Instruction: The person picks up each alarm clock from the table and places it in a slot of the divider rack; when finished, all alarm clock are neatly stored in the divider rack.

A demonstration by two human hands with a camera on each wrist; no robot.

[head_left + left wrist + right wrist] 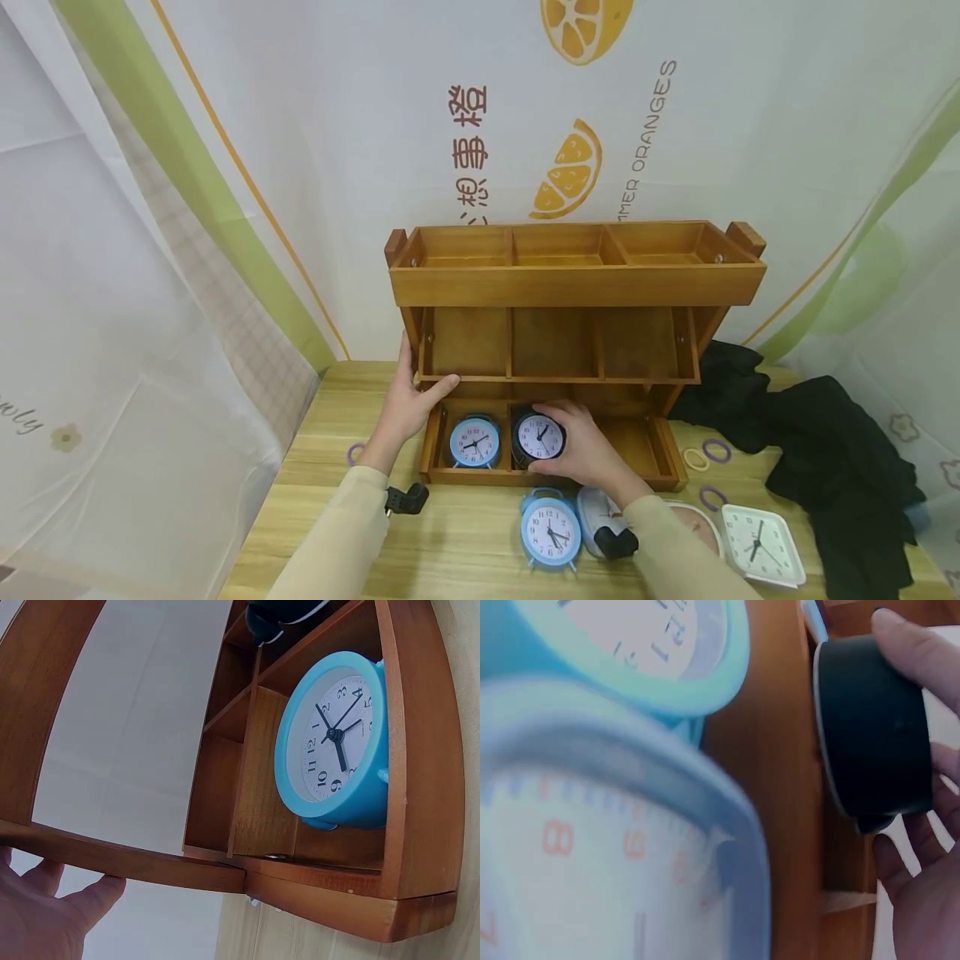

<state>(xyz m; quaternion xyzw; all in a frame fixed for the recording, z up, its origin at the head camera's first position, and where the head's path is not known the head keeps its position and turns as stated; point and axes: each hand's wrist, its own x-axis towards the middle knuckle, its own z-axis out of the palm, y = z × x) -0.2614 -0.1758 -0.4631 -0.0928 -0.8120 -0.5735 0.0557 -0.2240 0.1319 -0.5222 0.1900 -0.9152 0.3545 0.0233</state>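
Note:
A tiered wooden box stands spread on the table, its trays divided into compartments. Around a black alarm clock with a white dial curl the fingers and thumb of my right hand; the clock is in the lowest tray's middle compartment. In the right wrist view, that clock shows its dark round body. To its left, a blue alarm clock sits upright in the left compartment. My left hand rests against the box's left side, thumb spread; in the left wrist view, its fingers touch a wooden side strut.
In front of the box stand another blue alarm clock and a grey-blue clock, partly hidden by the right wrist. A pinkish clock and a white square clock lie rightward, near rings and black cloth.

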